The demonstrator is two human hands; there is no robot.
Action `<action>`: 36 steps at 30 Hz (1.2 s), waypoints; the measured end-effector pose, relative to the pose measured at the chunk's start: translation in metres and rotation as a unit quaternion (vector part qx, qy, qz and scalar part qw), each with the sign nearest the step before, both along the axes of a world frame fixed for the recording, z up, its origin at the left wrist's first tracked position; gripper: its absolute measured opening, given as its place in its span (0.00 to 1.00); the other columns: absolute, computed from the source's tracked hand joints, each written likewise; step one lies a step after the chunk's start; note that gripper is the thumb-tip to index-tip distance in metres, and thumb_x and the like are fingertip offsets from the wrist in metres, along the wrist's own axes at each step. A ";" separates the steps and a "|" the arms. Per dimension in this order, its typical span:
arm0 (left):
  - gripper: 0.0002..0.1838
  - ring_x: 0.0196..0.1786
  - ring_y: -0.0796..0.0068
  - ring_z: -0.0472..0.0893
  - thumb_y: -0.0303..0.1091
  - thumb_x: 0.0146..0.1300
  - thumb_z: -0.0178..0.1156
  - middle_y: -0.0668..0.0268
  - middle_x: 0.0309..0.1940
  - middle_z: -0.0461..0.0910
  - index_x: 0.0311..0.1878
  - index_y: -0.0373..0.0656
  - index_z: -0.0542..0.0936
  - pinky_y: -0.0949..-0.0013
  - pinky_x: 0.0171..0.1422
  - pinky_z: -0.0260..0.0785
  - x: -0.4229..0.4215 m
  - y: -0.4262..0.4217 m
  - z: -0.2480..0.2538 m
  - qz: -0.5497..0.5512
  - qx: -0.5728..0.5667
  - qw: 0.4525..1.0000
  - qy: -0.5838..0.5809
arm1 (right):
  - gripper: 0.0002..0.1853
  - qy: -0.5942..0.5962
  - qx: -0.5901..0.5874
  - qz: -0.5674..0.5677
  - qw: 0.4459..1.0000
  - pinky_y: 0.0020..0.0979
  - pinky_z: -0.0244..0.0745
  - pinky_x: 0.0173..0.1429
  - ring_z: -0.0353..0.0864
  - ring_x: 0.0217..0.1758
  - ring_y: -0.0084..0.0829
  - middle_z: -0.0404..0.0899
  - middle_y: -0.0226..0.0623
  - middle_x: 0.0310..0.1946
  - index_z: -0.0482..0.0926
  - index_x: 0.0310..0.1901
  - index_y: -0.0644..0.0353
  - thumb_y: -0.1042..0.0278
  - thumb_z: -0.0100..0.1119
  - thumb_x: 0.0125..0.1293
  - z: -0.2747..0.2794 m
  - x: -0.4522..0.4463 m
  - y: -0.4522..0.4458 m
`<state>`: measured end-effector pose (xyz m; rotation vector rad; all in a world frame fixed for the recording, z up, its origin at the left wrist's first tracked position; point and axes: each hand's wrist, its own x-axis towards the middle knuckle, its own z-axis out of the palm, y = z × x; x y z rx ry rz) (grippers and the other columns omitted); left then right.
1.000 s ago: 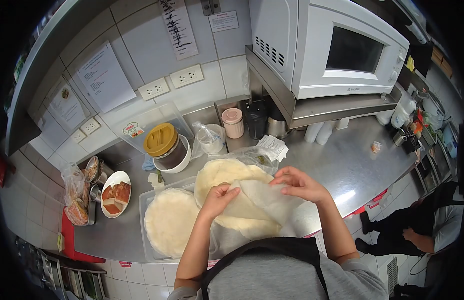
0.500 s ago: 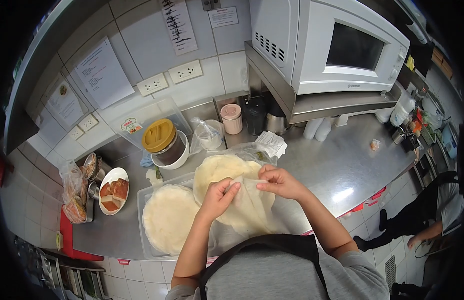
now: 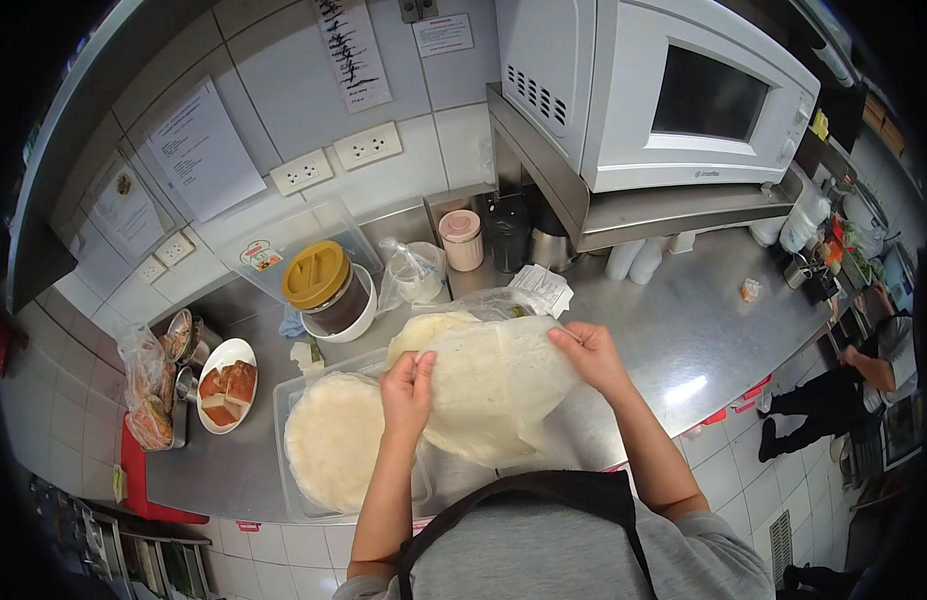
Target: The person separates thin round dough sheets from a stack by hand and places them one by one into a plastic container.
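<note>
A thin, pale round wrapper sheet point(image 3: 504, 375) is spread between my two hands. My left hand point(image 3: 408, 393) pinches its left edge, and my right hand point(image 3: 591, 357) pinches its upper right edge. Behind and partly under the sheet lies a stack of similar sheets point(image 3: 436, 326), mostly hidden, with a clear plastic bag point(image 3: 484, 302) at its back edge. To the left, another stack of pale round sheets point(image 3: 336, 440) sits in a clear plastic tray point(image 3: 286, 470).
A yellow-lidded jar point(image 3: 324, 285) stands in a white bowl at the back. An oval dish point(image 3: 246, 352) of brown-topped pieces is on the left. A microwave point(image 3: 699, 100) sits on a shelf above. A person point(image 3: 844, 385) stands at the far right.
My hands have moved apart, and the sheet that hung folded between them is now opened out wide. The person on the right has shifted upward in the view.
</note>
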<state>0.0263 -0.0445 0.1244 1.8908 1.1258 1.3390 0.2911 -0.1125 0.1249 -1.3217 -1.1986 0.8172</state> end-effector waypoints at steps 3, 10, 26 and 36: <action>0.14 0.20 0.86 0.60 0.36 0.67 0.58 0.74 0.13 0.66 0.28 0.36 0.76 0.76 0.23 0.56 -0.010 0.004 -0.009 0.043 0.006 0.998 -0.050 | 0.18 0.061 0.005 -0.043 0.997 0.21 0.58 0.24 0.62 0.21 0.11 0.71 0.18 0.17 0.77 0.24 0.61 0.57 0.59 0.66 -0.012 0.015 -0.002; 0.16 0.23 0.89 0.60 0.36 0.68 0.56 0.77 0.17 0.67 0.25 0.38 0.74 0.79 0.25 0.55 -0.035 0.006 -0.011 0.124 -0.006 0.982 -0.143 | 0.18 0.148 0.020 -0.127 0.981 0.20 0.60 0.25 0.65 0.20 0.12 0.73 0.20 0.19 0.77 0.25 0.59 0.55 0.58 0.66 -0.021 0.034 -0.007; 0.16 0.25 0.88 0.63 0.38 0.69 0.54 0.77 0.20 0.70 0.27 0.38 0.74 0.81 0.29 0.58 -0.099 0.007 -0.018 0.233 0.008 0.960 -0.155 | 0.15 0.271 0.007 -0.139 0.952 0.24 0.73 0.32 0.77 0.26 0.20 0.81 0.32 0.27 0.79 0.33 0.64 0.59 0.58 0.66 -0.036 0.049 -0.007; 0.18 0.25 0.88 0.60 0.39 0.70 0.53 0.78 0.20 0.64 0.24 0.41 0.70 0.78 0.27 0.54 -0.145 0.003 -0.014 0.274 -0.023 0.949 -0.154 | 0.15 0.308 -0.033 -0.150 0.939 0.28 0.76 0.38 0.80 0.32 0.25 0.81 0.34 0.32 0.78 0.38 0.65 0.58 0.59 0.66 -0.083 0.078 0.003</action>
